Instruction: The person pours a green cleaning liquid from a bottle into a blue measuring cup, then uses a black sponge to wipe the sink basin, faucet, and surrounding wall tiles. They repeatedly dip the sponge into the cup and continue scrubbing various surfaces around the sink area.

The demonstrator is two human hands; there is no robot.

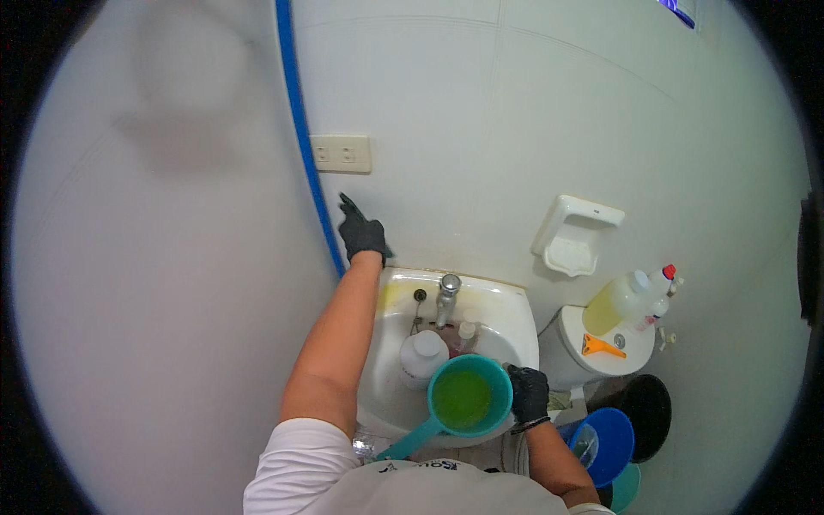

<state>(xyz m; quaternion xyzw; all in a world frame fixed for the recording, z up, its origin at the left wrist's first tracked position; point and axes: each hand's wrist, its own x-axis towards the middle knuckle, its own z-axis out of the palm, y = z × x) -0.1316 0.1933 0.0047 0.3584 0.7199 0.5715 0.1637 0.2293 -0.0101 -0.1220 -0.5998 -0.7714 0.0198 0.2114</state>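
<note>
My left hand (362, 233), in a black glove, reaches to the white wall beside a blue vertical strip (301, 122), below the outlet plate (341, 154). Its fingers point up; a dark greenish edge shows by them, and whether a pad lies under the palm is hidden. Also black-gloved, my right hand (530, 394) is curled at the sink's right rim, against or very near a teal dipper (462, 400). What its fingers grip is not clear. Green liquid fills part of the dipper, whose handle points toward me. Behind it, a white bottle (423, 360) and a clear pump bottle (466, 338) stand in the white sink (515, 309).
A chrome faucet (447, 299) rises at the sink's back. Right of it, a toilet tank lid (579, 360) carries a yellow liquid jug (615, 306), other bottles and an orange scraper (602, 346). A soap dish (575, 238) juts from the wall. Blue (608, 444) and black (647, 418) buckets stand low right.
</note>
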